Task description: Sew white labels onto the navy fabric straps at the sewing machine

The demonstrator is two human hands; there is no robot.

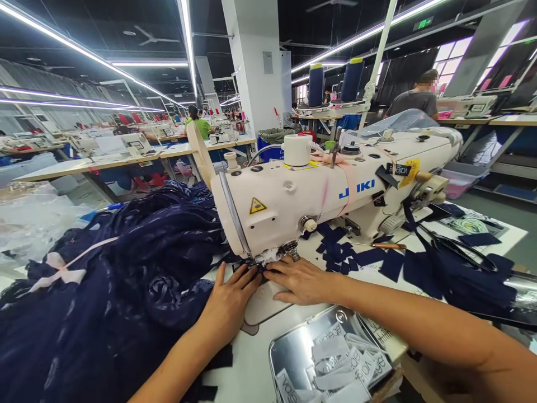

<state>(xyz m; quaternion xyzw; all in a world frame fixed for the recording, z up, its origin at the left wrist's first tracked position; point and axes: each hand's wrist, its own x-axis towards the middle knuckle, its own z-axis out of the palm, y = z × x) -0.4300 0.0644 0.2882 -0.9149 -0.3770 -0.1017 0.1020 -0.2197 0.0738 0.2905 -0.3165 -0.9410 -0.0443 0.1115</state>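
A white sewing machine stands before me. My left hand lies beside its needle area, fingers stretched forward and fingertips on a small dark piece of fabric. From the right, my right hand reaches to the same spot, its fingers extended under the machine head and its thumb apart. Most of that fabric is hidden by my fingers and the machine head. A large heap of navy garments lies close to my left forearm. Below my right hand sits a metal tray with several printed fabric labels.
Navy fabric scraps lie right of the needle, near a wooden-handled tool and black scissors. A pale ribbon bow rests on the heap. Thread cones stand behind; people sit at other tables.
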